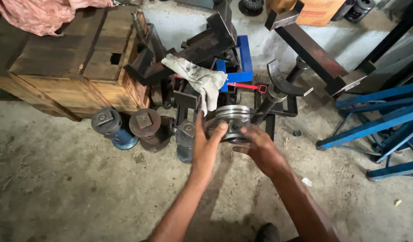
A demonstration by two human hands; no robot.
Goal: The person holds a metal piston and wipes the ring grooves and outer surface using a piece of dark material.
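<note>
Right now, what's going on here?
A person holds a grey metal piston in both hands: left hand on its left side, right hand on its right. It sits just in front of a dark steel frame with a dirty rag draped on it. Wooden crates stand to the left.

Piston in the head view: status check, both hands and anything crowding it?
Left hand and right hand both gripping the piston. Held above the floor. Rag and dark steel stand close behind.
</note>
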